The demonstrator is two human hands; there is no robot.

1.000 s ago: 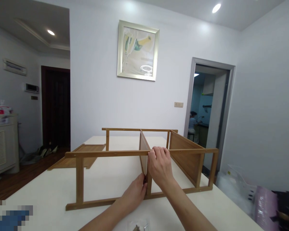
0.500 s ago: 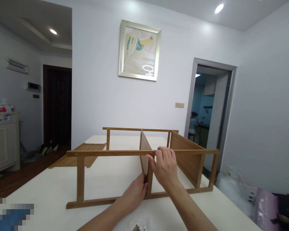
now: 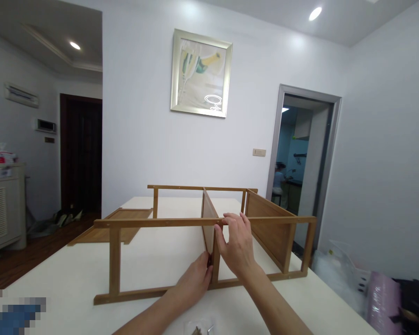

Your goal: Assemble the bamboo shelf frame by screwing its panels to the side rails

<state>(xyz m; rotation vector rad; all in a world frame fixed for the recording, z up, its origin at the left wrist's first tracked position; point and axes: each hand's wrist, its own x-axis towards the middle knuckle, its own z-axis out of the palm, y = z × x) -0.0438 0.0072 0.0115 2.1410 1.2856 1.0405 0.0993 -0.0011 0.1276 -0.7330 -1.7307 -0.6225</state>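
A wooden shelf rack lies on its side on a white table, its near side frame [image 3: 160, 222] facing me. A middle shelf panel [image 3: 209, 204] and a right shelf panel [image 3: 268, 223] run back to the far side frame [image 3: 176, 187]. My right hand [image 3: 236, 242] grips the top rail where the middle panel meets it, thumb on the near side. Low down, my left hand [image 3: 193, 277] is closed round the middle panel's lower edge beside the upright; its fingertips are partly hidden. Between the forearms lies a clear bag [image 3: 197, 329] with screws and a hex key [image 3: 210, 329].
A loose wooden panel [image 3: 125, 225] lies flat at the table's left. Plastic wrapping [image 3: 342, 270] and a pink roll [image 3: 382, 302] are on the right beyond the table edge. A person [image 3: 278, 179] is in the room through the doorway.
My right hand's fingers have shifted slightly on the top rail. My left hand stays at the panel's lower edge. The view has moved a little; the rack looks unchanged.
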